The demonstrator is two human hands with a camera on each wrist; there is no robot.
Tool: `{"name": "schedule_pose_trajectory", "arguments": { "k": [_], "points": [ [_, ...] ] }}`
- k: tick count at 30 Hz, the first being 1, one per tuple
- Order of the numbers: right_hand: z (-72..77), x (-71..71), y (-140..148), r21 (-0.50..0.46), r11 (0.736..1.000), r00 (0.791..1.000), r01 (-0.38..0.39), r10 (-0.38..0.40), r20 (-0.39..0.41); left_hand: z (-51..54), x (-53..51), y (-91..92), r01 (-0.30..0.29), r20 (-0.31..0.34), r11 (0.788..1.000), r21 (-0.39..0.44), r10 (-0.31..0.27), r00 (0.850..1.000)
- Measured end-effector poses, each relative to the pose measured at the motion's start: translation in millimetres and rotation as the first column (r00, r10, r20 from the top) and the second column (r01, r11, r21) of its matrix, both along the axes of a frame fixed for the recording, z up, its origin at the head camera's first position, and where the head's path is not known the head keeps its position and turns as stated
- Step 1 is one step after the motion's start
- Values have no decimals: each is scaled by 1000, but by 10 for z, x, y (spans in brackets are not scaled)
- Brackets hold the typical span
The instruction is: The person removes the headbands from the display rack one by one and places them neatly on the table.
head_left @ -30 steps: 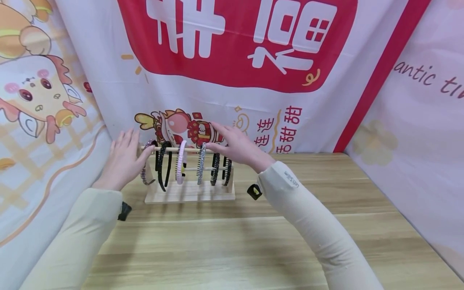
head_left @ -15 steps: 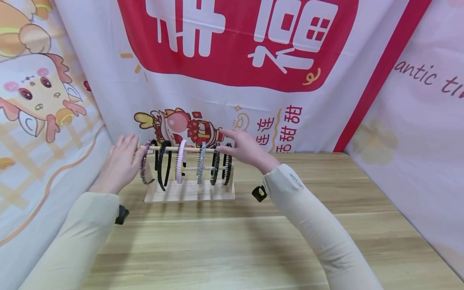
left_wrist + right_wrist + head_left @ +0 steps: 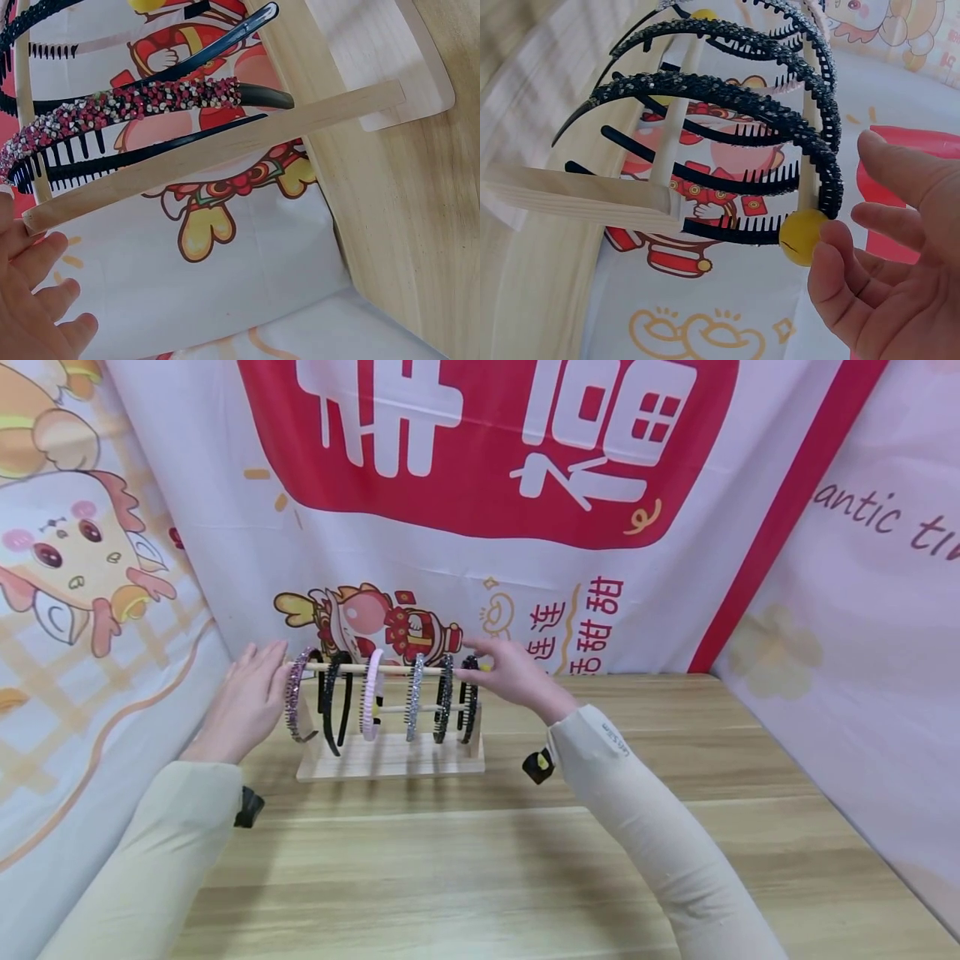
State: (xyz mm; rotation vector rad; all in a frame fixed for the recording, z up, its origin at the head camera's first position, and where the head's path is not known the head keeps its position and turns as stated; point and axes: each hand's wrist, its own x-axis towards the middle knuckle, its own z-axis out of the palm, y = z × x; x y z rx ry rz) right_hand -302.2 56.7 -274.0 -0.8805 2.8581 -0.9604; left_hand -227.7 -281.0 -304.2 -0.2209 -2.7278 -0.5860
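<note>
A wooden rack [image 3: 390, 766] bears several headbands on its top rod: a pink-purple beaded one [image 3: 293, 697], black ones, a pale pink one [image 3: 370, 697] and glittery ones. My left hand [image 3: 242, 703] touches the rack's left end; in the left wrist view its fingers lie spread at the tip of the wooden upright [image 3: 217, 154]. At the rod's right end my right hand [image 3: 521, 677] rests its fingertips against a yellow ball [image 3: 804, 238], other fingers loosely bent. A black glittery headband [image 3: 727, 94] hangs beside the ball in the right wrist view.
The rack stands at the back of a wood-grain table [image 3: 465, 877], close to a printed cloth backdrop [image 3: 420, 552]. Another printed cloth [image 3: 67, 610] rises along the left side, and a pale one [image 3: 847, 635] along the right.
My right hand has moved right, from near the silver headband to the rod's right end. My left hand has shifted slightly left, and the pink-purple headband sits a little farther left.
</note>
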Motion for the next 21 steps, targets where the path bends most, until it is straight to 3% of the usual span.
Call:
{"name": "schedule_pose_trajectory", "arguments": {
  "k": [5, 11, 17, 21],
  "points": [
    [-35, -4, -12, 0, 1000, 1000, 25, -25, 18, -4, -1, -15, 2, -12, 1000, 2, -2, 1000],
    [-54, -9, -31, -45, 997, 992, 67, -61, 114, -17, -14, -31, 4, -25, 1000, -6, -4, 1000],
    [-64, -21, -53, -95, 992, 977, 88, -67, 202, -9, -21, -29, 11, -34, 999, -50, -13, 999],
    [-65, -34, -65, -104, 990, 975, 93, -70, 211, 8, -16, -24, 14, -38, 997, -80, -17, 999]
  ]
}}
